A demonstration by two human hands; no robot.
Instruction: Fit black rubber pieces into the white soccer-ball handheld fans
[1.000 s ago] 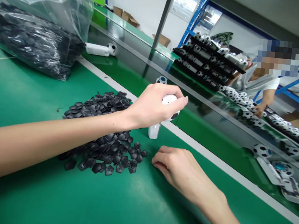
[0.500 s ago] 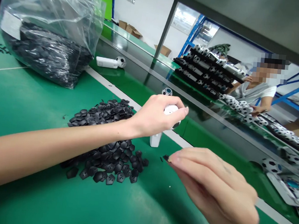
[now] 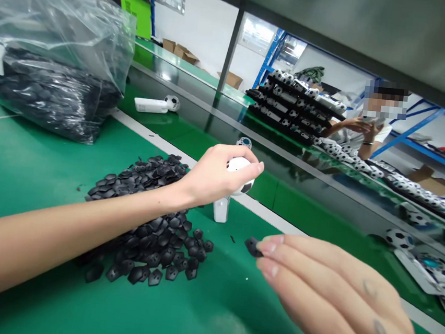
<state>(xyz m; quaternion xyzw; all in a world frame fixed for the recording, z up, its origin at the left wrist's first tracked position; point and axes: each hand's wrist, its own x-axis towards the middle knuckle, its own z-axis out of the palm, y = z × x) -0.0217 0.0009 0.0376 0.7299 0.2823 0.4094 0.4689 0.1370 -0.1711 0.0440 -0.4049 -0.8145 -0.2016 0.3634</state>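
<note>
My left hand (image 3: 214, 174) is closed around the round head of a white device patterned like a football (image 3: 242, 175). The device's white handle (image 3: 221, 209) points down toward the table, partly behind my hand. In front of it, my right hand (image 3: 329, 287) pinches a small black pentagon piece (image 3: 253, 246) between its fingertips, apart from the ball. Beneath and behind my left forearm lies a heap of black pentagon pieces (image 3: 156, 234) on the green table.
At the left stands a clear plastic bag (image 3: 60, 88) full of black pieces. A white device (image 3: 150, 105) lies on the conveyor (image 3: 199, 123) beyond. More football-patterned devices (image 3: 400, 239) lie at the right. Across the line, a person (image 3: 370, 128) works beside stacked black trays (image 3: 287, 107).
My right hand has turned, so more of the black piece and the fingers show. The view has shifted slightly. Across the line, the person has raised both hands.
</note>
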